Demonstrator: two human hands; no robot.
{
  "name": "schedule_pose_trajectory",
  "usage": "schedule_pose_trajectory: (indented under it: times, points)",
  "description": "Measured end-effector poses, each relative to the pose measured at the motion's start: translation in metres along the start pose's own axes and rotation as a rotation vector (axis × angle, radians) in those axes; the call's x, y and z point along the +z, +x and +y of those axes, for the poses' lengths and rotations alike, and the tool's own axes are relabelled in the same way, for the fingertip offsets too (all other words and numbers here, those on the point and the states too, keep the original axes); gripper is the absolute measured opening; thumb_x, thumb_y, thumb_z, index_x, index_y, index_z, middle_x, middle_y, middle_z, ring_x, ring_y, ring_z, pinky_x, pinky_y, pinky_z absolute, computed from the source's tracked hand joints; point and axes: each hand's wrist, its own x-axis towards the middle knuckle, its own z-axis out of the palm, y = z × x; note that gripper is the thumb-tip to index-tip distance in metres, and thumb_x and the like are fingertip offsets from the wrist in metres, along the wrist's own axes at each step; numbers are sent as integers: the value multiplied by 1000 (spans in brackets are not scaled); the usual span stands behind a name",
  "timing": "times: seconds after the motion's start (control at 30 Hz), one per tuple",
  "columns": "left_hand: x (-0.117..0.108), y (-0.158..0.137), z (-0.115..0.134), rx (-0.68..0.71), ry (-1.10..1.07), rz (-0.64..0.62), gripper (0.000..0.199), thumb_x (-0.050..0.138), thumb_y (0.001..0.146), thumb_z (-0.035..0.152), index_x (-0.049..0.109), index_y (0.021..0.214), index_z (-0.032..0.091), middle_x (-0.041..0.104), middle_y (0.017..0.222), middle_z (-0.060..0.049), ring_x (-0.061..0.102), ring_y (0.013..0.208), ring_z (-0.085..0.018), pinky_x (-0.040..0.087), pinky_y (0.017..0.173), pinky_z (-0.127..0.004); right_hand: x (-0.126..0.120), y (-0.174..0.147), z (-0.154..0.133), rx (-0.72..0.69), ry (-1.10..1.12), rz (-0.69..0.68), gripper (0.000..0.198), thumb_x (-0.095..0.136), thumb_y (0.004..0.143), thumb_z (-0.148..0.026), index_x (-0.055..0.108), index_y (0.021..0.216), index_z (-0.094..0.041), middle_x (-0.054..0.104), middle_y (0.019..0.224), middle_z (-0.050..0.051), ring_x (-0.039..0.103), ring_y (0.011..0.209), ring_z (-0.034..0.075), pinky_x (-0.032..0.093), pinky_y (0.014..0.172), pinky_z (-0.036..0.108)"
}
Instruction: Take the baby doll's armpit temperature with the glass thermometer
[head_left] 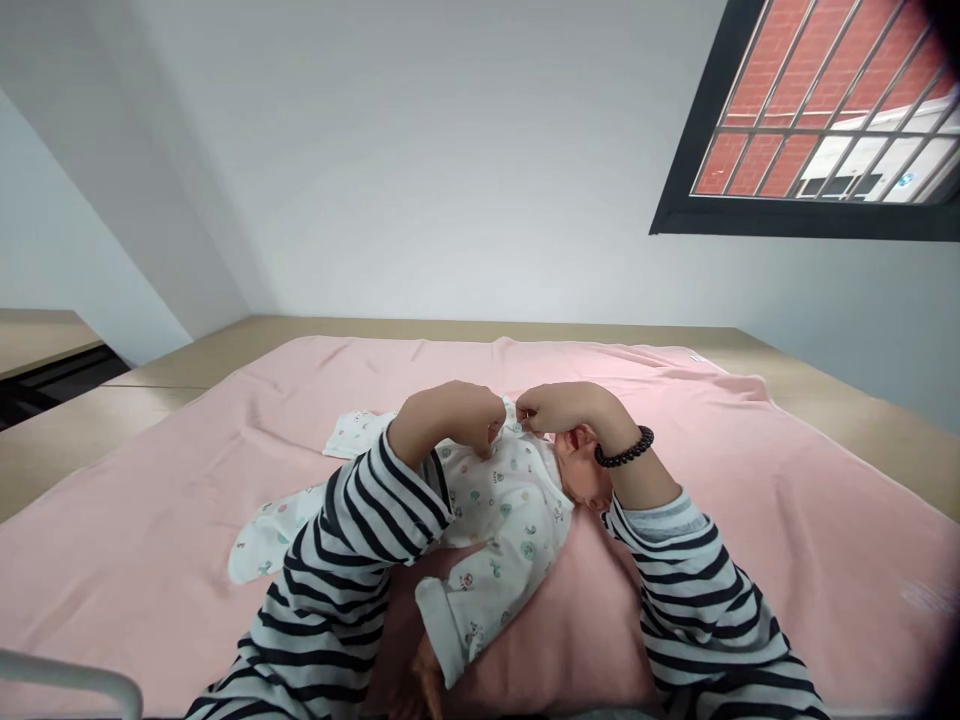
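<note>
A baby doll point(581, 468) lies on its back on the pink blanket, head to the right and legs to the left. It wears a white baby outfit point(499, 500) with small coloured prints; one sleeve points towards me with the doll's hand out of the cuff. My left hand point(459, 415) is closed at the far side of the outfit's chest, fingers bent down on the cloth. Close beside it, my right hand point(562, 408) pinches the outfit's edge near the neck, partly covering the doll's head. My fingertips are mostly hidden.
The pink blanket point(750, 520) spreads wrinkled over a wooden surface point(840, 400) against a pale wall. A barred window point(810, 130) is at the upper right. A whitish curved rail point(67, 672) shows at the lower left.
</note>
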Motion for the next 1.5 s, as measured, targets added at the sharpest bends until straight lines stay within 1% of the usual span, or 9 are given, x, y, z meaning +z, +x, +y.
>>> schedule_pose_trajectory:
  times: [0.2, 0.33, 0.4, 0.53, 0.63, 0.8, 0.93, 1.37, 1.5]
  points:
    - [17, 7, 3, -5, -45, 45, 23, 70, 77, 23, 78, 98, 18, 78, 98, -7, 65, 82, -22, 39, 64, -30, 21, -7, -8, 18, -68, 87, 38, 62, 102, -44, 65, 126, -15, 64, 125, 9, 64, 110, 20, 59, 96, 39]
    - [47, 1, -6, 95, -206, 191, 14, 65, 78, 16, 72, 90, 18, 75, 94, -5, 63, 82, -19, 39, 65, -29, 54, -24, -28, -2, -106, 197, 16, 49, 101, -18, 64, 105, -13, 66, 103, 11, 63, 92, 21, 56, 85, 41]
    - [62, -1, -12, 126, -364, 272, 9, 66, 81, 17, 67, 91, 17, 73, 93, -4, 63, 83, -17, 42, 69, -27, 74, -35, -35, -49, -93, 293, 25, 40, 98, -10, 60, 112, -13, 64, 114, 13, 61, 106, 26, 53, 89, 43]
    - [88, -1, -20, 159, -546, 394, 11, 69, 87, 24, 61, 87, 16, 66, 85, -2, 59, 81, -15, 42, 71, -26, 110, -44, -38, -252, 105, 504, 34, 36, 99, -13, 58, 124, -18, 60, 134, 14, 59, 121, 25, 52, 99, 42]
    - [102, 2, -20, 173, -594, 498, 14, 70, 86, 23, 59, 87, 16, 64, 85, -1, 57, 80, -14, 41, 71, -26, 123, -42, -37, -186, 271, 495, 33, 36, 102, -22, 55, 129, -20, 65, 128, 13, 64, 115, 23, 53, 95, 40]
    - [119, 9, -22, 235, -754, 565, 12, 72, 83, 17, 63, 90, 14, 66, 88, -2, 60, 85, -13, 44, 77, -25, 126, -38, -31, -95, 406, 502, 26, 45, 100, -39, 56, 117, -23, 69, 116, 7, 67, 104, 22, 53, 90, 39]
    - [126, 13, -25, 192, -812, 548, 19, 75, 82, 26, 66, 95, 16, 56, 81, 3, 54, 76, -11, 42, 72, -26, 127, -39, -27, -97, 455, 528, 25, 51, 96, -46, 56, 98, -22, 71, 109, 8, 65, 83, 19, 51, 74, 33]
    - [127, 7, -31, 314, -871, 552, 17, 70, 86, 31, 66, 88, 14, 42, 71, 7, 42, 66, -8, 34, 65, -24, 123, -40, -31, -111, 509, 493, 29, 53, 99, -41, 69, 113, -21, 70, 117, 8, 65, 108, 23, 50, 96, 42]
    - [131, 7, -28, 269, -710, 712, 14, 67, 90, 29, 65, 87, 15, 50, 71, 5, 46, 67, -9, 38, 67, -25, 116, -41, -36, -148, 477, 496, 27, 50, 101, -36, 71, 110, -21, 70, 118, 9, 63, 111, 23, 49, 98, 40]
